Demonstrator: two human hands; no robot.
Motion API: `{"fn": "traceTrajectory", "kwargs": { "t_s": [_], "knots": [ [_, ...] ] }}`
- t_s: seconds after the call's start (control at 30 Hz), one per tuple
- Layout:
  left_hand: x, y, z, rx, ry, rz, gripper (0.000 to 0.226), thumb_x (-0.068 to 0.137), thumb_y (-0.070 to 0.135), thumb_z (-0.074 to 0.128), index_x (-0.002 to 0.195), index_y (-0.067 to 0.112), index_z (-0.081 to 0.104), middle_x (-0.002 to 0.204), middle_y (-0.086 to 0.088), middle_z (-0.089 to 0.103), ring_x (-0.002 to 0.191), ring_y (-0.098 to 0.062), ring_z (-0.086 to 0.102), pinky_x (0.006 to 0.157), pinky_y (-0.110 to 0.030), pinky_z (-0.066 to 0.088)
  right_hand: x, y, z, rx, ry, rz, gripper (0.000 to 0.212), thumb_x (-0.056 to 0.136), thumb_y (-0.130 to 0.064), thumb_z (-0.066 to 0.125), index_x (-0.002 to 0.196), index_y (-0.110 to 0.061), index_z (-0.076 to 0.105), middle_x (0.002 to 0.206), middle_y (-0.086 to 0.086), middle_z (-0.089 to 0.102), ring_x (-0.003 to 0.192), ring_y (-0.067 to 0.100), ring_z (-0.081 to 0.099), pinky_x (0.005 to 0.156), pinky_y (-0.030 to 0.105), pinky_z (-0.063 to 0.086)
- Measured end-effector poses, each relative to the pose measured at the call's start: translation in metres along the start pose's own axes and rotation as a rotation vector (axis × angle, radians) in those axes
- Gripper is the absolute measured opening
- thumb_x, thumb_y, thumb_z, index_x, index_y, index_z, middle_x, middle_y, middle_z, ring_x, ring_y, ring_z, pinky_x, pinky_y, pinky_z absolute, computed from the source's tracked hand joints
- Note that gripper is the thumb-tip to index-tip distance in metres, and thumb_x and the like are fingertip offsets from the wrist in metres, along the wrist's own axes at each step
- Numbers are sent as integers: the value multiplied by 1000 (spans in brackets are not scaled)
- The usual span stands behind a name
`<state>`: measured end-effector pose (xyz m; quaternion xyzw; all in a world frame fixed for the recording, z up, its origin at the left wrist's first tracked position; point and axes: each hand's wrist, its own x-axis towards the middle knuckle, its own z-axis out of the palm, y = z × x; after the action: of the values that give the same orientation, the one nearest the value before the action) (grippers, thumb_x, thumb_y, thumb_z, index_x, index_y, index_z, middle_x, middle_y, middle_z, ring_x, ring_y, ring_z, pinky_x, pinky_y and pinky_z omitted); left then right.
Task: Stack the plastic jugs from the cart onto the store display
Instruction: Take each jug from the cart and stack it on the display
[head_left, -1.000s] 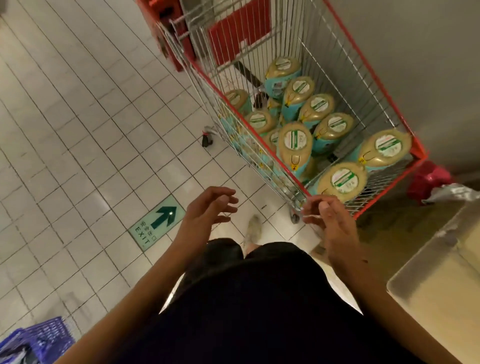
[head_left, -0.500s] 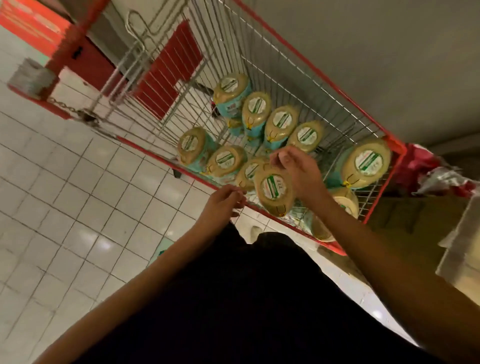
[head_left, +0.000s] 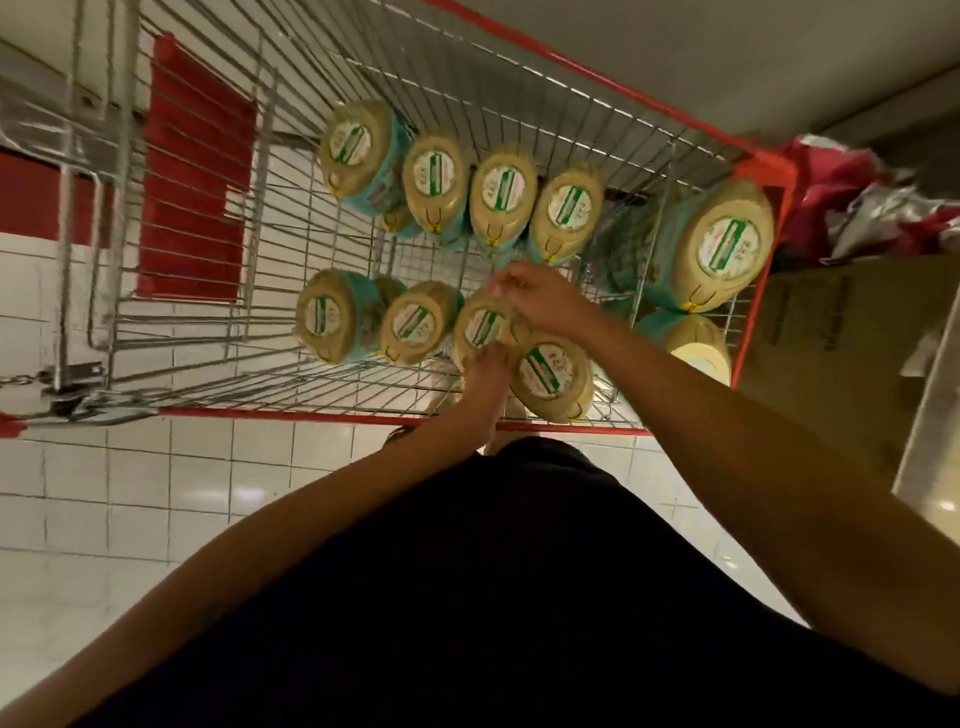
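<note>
Head camera looks straight down into a red-rimmed wire shopping cart (head_left: 311, 414) that holds many round plastic jugs with tan tops and teal labels (head_left: 435, 182). We count four in the far row, four in the near row and two larger-looking ones at the right end, with parts of others showing beneath them. We judge the job far from finished, since so many jugs sit in the cart and none is lifted clear. The store display itself does not show, so we cannot say how many jugs are stacked on it.

Both hands meet at one tan-topped jug in the near row (head_left: 483, 325), third from the left. Our left hand (head_left: 485, 371) lies on its near edge, fingers reaching onto the top. Our right hand (head_left: 545, 306) rests over its far side with the fingers bunched. Whether either hand has closed round the jug or a handle we cannot tell, because the backs of the hands hide the fingertips.

A brown cardboard box (head_left: 831, 338) stands just beside the cart's right end, and crumpled red and silver wrapping (head_left: 857, 208) lies beyond it.
</note>
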<state>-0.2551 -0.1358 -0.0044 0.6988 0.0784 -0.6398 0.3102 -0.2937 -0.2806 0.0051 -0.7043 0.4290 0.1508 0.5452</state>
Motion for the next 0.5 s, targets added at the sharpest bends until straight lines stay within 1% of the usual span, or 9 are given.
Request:
{"fn": "traceTrajectory", "kwargs": {
  "t_s": [0.03, 0.07, 0.1, 0.13, 0.2, 0.23, 0.27, 0.4, 0.5],
  "knots": [
    [3, 6, 5, -2, 11, 2, 30, 108, 23, 38, 115, 10, 64, 135, -23, 61, 126, -36, 58, 110, -50, 46, 0, 6, -2, 8, 5, -11, 23, 105, -19, 60, 121, -8, 73, 125, 9, 71, 108, 13, 61, 87, 22, 48],
    [6, 14, 10, -21, 20, 19, 32, 110, 25, 37, 112, 11, 66, 131, -22, 64, 124, -36, 60, 111, -54, 46, 0, 12, -6, 15, 7, -22, 23, 106, -17, 60, 120, -5, 73, 122, 10, 72, 108, 17, 64, 93, 28, 49],
    [10, 21, 16, -19, 20, 42, 34, 110, 28, 36, 101, 16, 66, 119, -18, 69, 115, -34, 64, 107, -54, 49, 0, 20, -12, 18, 6, -31, 22, 106, -16, 59, 118, -4, 73, 120, 10, 72, 109, 20, 65, 97, 32, 49],
    [15, 27, 22, 2, 0, 56, 37, 110, 31, 35, 92, 21, 65, 104, -12, 71, 103, -30, 66, 100, -52, 55, -1, 28, -18, 11, 2, -39, 20, 106, -15, 59, 115, -3, 73, 116, 10, 73, 109, 22, 66, 98, 35, 48],
    [26, 36, 33, 56, -50, 76, 39, 108, 34, 35, 85, 22, 64, 83, -2, 67, 81, -23, 65, 74, -41, 56, -5, 44, -32, -6, -14, -38, 16, 106, -17, 60, 104, -6, 72, 107, 7, 73, 105, 22, 66, 95, 36, 49],
    [33, 39, 35, 63, -59, 80, 36, 107, 32, 36, 84, 19, 62, 78, -2, 64, 73, -21, 61, 65, -37, 51, -6, 51, -40, -12, -23, -22, 16, 106, -19, 59, 100, -10, 70, 104, 6, 72, 103, 23, 67, 95, 37, 50],
    [40, 42, 37, 58, -61, 71, 32, 106, 29, 39, 85, 17, 59, 78, -2, 61, 70, -19, 57, 63, -34, 47, -8, 59, -46, -31, -32, 0, 18, 107, -22, 57, 100, -11, 70, 104, 7, 73, 103, 25, 67, 95, 40, 52],
    [67, 31, 34, 144, -11, -4, 25, 107, 26, 39, 96, 15, 59, 90, -5, 59, 84, -24, 57, 72, -34, 48, -19, 82, -61, -265, -58, 35, 36, 111, -37, 47, 109, -8, 69, 102, 15, 71, 97, 31, 67, 87, 42, 54],
    [70, 8, 30, 95, -102, -166, 26, 104, 34, 45, 108, 15, 63, 99, -2, 68, 93, -22, 64, 71, -34, 51, -23, 88, -61, -404, -93, -1, 43, 113, -41, 39, 119, -10, 69, 110, 17, 72, 102, 32, 66, 91, 45, 54]
  ]
}}
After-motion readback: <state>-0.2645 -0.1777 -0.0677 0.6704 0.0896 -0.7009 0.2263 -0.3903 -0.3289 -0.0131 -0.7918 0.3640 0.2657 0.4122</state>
